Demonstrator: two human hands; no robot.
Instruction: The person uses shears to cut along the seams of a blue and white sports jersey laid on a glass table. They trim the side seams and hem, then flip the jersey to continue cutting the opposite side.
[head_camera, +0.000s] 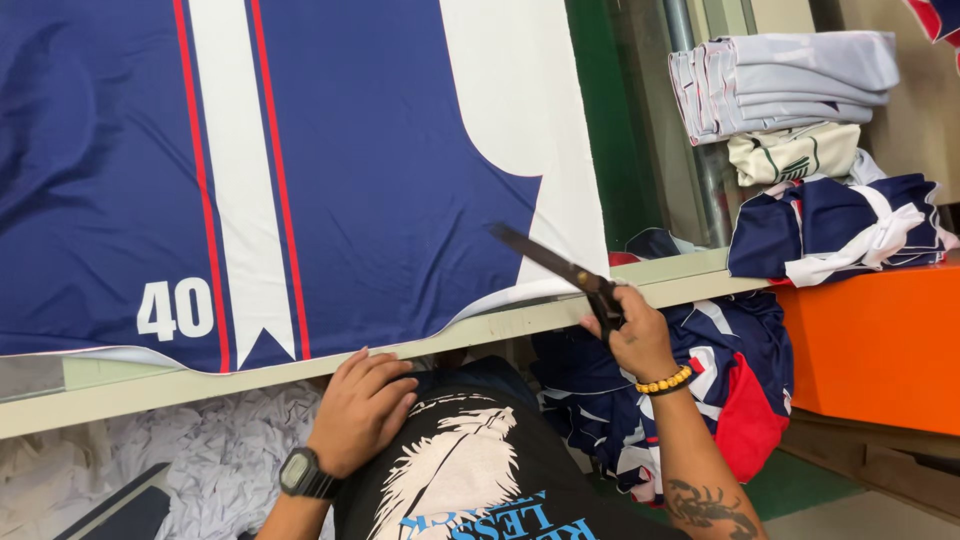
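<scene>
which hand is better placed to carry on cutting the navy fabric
Right, probably. The right hand holds the scissors, blades over the navy fabric. The left hand lies empty near the table edge.

Left hand sits at six o'clock, palm down, fingers loosely curled together and pointing toward one o'clock, forearm entering from the bottom edge. Right hand, at four o'clock, is raised in a closed grip, tattooed forearm angling up from five o'clock.
</scene>
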